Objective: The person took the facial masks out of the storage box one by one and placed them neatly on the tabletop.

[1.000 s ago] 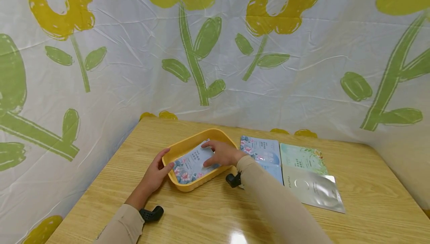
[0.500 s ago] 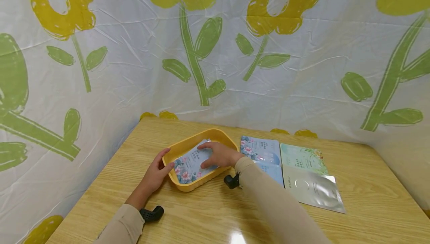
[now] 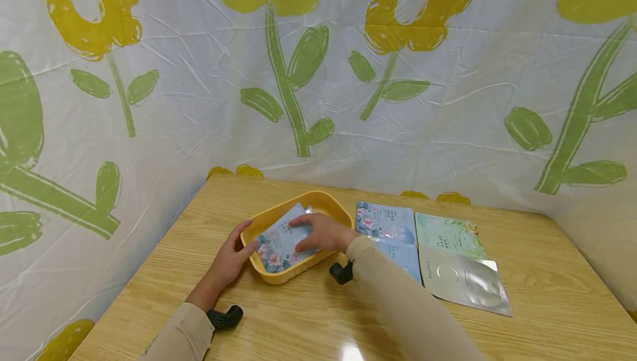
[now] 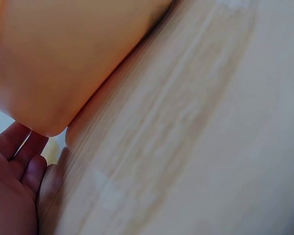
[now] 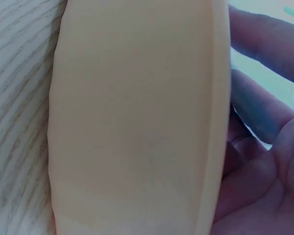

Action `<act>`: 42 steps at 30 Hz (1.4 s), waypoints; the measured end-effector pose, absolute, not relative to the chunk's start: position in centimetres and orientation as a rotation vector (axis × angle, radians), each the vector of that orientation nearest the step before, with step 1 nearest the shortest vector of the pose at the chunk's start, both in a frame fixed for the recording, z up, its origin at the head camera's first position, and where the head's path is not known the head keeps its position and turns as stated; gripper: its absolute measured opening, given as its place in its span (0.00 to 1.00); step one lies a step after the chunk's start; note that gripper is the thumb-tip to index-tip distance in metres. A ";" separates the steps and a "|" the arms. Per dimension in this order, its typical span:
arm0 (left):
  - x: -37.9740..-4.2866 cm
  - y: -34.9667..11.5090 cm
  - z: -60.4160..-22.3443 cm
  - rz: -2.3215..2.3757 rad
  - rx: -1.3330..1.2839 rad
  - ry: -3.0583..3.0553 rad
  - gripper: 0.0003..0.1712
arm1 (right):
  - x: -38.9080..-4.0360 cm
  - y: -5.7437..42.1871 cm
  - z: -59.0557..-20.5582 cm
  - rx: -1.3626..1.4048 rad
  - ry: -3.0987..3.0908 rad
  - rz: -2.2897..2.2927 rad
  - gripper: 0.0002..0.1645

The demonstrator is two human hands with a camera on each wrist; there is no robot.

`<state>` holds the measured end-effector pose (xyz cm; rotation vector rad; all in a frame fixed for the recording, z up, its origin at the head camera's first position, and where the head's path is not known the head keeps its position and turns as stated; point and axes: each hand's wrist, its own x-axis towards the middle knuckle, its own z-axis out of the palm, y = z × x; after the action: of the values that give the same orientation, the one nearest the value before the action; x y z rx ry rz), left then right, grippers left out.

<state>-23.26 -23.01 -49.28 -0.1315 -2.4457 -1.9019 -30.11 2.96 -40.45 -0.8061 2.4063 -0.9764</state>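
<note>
- moved since the earlier frame: the right hand (image 3: 323, 233) sits slightly further left, and the blue floral packet (image 3: 275, 246) beneath it has shifted left too, baring a small glossy edge (image 3: 309, 209) beside its far end.
- that packet lies inside the yellow tray (image 3: 276, 278), toward the left end, its printed flowers nearest the left hand (image 3: 234, 255).
- right fingers bend over the packet, thumb and forefinger apart on it; whether they pinch it, i cannot tell. in the right wrist view the tray wall hides part of them.
- left fingers grasp the tray's left end, thumb over the rim, the others outside the wall.
- right of the tray on the tabletop (image 3: 298, 317) lies a second floral packet (image 3: 388, 221), with a pale blue packet (image 3: 402, 256) just in front, partly behind the right sleeve (image 3: 408, 300).
- beside these are a green packet (image 3: 448, 235) and, in front of it, a silver packet (image 3: 465, 282).
</note>
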 end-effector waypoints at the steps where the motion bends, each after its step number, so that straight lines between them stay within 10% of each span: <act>1: -23.2 -23.0 -49.2 -1.905 -0.124 -2.447 0.34 | -30.1 3.0 -40.4 -0.804 2.406 -0.982 0.34; 42: -23.3 -23.0 -49.4 -1.854 -0.153 -2.481 0.35 | -23.2 13.6 -41.7 -0.381 2.566 -1.647 0.34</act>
<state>-23.28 -22.98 -49.41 -0.1526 -2.4810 -1.8539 -23.22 13.61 -41.71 -0.3811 2.5655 -1.6466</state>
